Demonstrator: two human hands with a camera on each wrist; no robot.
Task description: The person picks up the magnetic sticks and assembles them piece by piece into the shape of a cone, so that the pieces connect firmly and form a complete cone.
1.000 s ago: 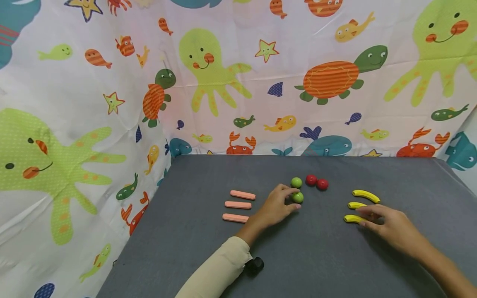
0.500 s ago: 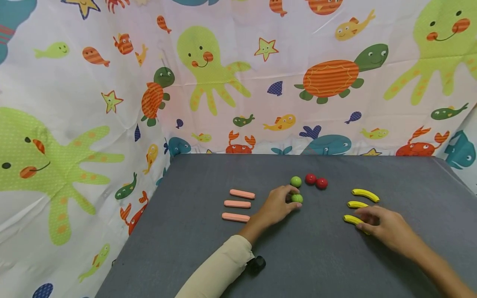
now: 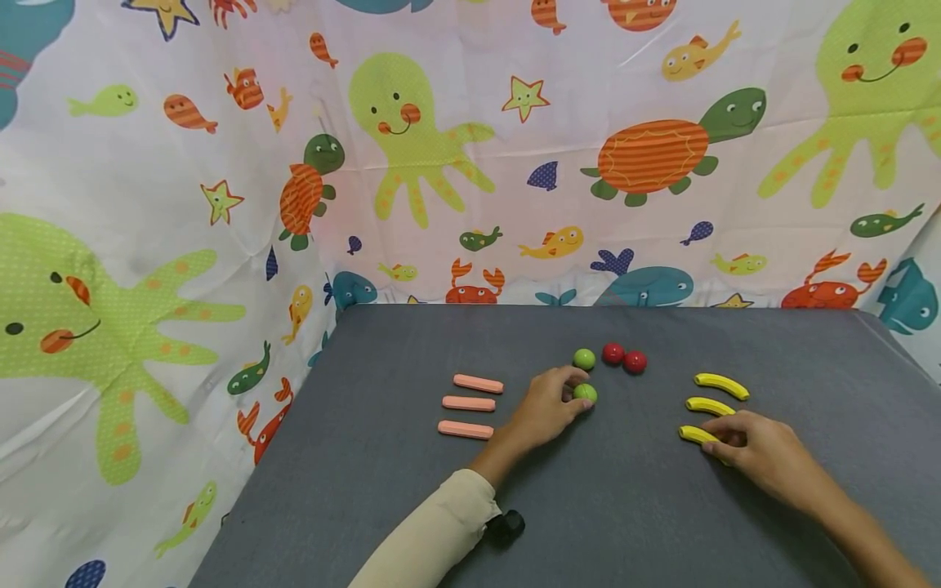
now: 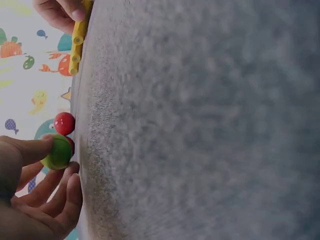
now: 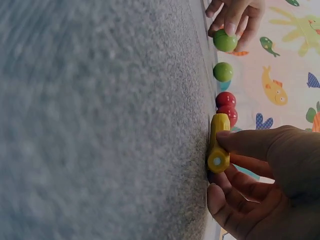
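My left hand [image 3: 546, 406] pinches the nearer small green ball [image 3: 586, 394] between thumb and fingers. In the left wrist view its thumb lies on the green ball [image 4: 59, 154]. A second green ball [image 3: 584, 359] sits just behind, apart from it. At the right, my right hand [image 3: 772, 456] pinches the nearest of three small yellow toy bananas [image 3: 693, 434]. The right wrist view has the thumb on that banana [image 5: 220, 125], fingers on its far side. The middle banana [image 3: 709, 406] and the far banana [image 3: 722, 385] lie behind it.
Two red balls [image 3: 625, 358] sit together right of the green ones. Three pink sticks [image 3: 469, 404] lie in a column left of my left hand. A grey cloth covers the table [image 3: 390, 490]; a sea-animal curtain [image 3: 456, 163] stands behind and to the left.
My right fingers have drawn back slightly from the middle banana, so more of it shows. The green ball in my left hand has shifted a little toward me.
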